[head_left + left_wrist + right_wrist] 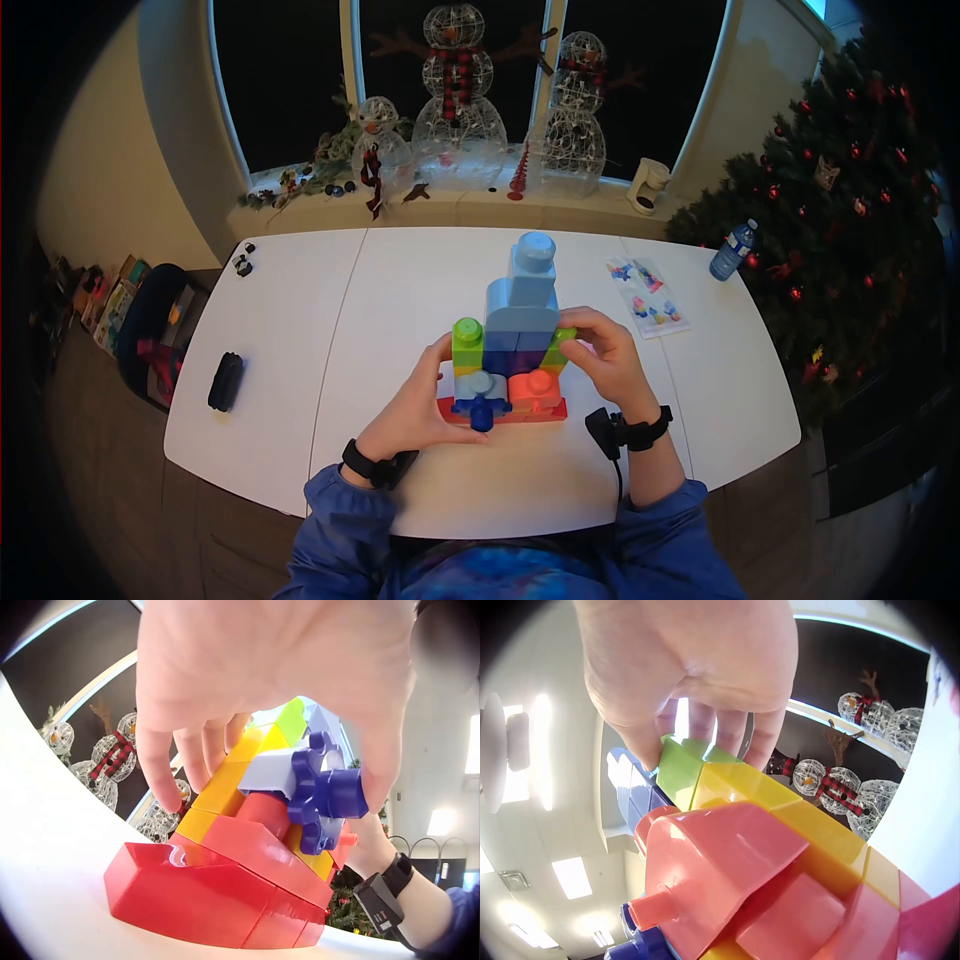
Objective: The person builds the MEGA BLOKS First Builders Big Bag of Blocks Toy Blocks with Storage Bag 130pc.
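A build of toy building blocks (520, 340) stands upright on the table. Its light blue tower (522, 300) rises above green, yellow and purple blocks, on a red base (191, 892). My left hand (408, 405) spans its left side, fingers behind the yellow blocks (225, 784) and thumb at the knob of a dark blue gear-shaped piece (322, 795). With thumb and fingers, my right hand (608, 360) pinches a green block (681, 769) on the right side. Beside the gear piece, a coral block (712, 862) with a small peg faces me.
A picture sheet (648, 298) and a water bottle (734, 250) lie toward the table's right. On the left are a black case (226, 382) and small dark objects (243, 262). Wire snowmen (458, 100) stand at the window; a decorated tree (850, 200) is at right.
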The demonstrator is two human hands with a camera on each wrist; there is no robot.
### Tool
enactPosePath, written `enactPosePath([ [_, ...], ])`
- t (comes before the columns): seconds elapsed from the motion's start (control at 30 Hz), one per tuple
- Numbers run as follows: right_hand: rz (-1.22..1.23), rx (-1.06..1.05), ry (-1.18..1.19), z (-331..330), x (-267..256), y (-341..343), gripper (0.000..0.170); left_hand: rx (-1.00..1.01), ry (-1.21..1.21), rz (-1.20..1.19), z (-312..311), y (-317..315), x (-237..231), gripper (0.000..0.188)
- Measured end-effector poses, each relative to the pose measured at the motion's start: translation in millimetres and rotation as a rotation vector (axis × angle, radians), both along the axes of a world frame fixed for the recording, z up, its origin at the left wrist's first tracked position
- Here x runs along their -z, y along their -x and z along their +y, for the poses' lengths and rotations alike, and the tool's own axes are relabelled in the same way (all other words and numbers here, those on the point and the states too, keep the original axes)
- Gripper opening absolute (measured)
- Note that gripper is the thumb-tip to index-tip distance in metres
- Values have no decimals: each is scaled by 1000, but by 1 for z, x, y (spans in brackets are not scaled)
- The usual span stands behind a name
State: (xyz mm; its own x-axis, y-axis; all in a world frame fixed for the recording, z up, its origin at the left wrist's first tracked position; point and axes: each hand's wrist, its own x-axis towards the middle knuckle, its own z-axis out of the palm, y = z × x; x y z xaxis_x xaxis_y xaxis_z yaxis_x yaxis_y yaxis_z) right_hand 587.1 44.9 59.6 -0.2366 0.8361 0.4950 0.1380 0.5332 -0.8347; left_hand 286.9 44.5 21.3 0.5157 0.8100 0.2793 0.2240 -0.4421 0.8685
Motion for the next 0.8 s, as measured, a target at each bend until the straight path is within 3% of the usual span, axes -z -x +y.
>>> enactPosePath([
  [0.1, 11, 80, 138, -7, -15, -16, 30, 121, 137, -264, 19, 0, -2, 112],
  [0.13, -86, 177, 69, -2, -7, -24, 35, 164, 213, -276, 26, -1, -4, 106],
  [0.23, -693, 372, -30, 6, 7, -54, 36, 262, 413, -289, 43, -5, -9, 88],
  [0.37, -1107, 475, 49, 8, 39, -67, 35, 288, 486, -233, 54, -15, -5, 62],
  [0.53, -1092, 482, 98, 5, 52, -71, 29, 327, 490, -282, 62, -19, 8, 45],
  [0.8, -659, 163, 202, -75, -28, -27, 23, 335, 459, -284, 63, -21, 15, 45],
])
